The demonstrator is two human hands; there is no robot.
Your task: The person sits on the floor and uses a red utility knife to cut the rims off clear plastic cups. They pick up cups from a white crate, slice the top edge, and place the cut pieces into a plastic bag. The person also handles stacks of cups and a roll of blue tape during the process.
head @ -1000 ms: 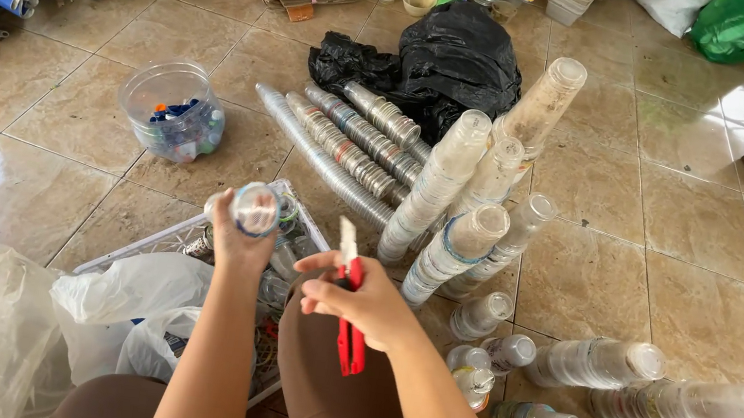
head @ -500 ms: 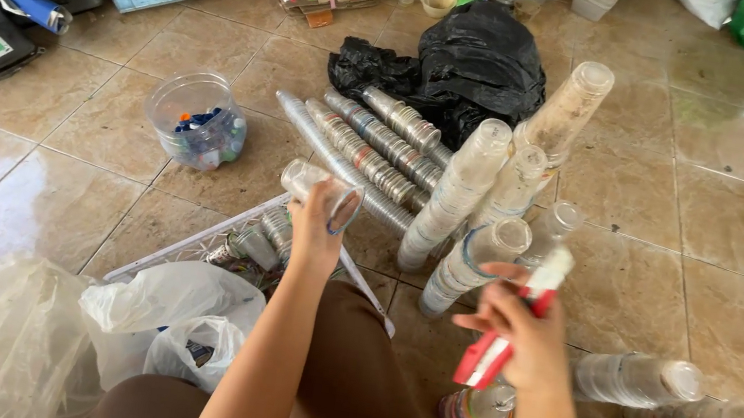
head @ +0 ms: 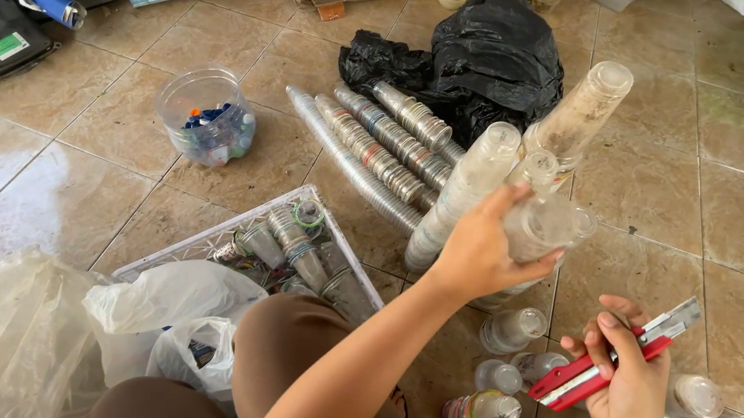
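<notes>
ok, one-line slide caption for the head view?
Left hand grips clear plastic cup atop stack; right hand holds red utility knife.

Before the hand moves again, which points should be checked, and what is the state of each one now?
1. Left hand grips a clear plastic cup on top of a cup stack: ok.
2. Right hand holds the red box cutter: ok.
3. Cutter blade out or in: cannot tell.
4. Cutter is apart from the left hand: ok.
5. White basket sits near the knee, with cups inside: ok.
6. Leaning cup stacks stable: cannot tell.
</notes>
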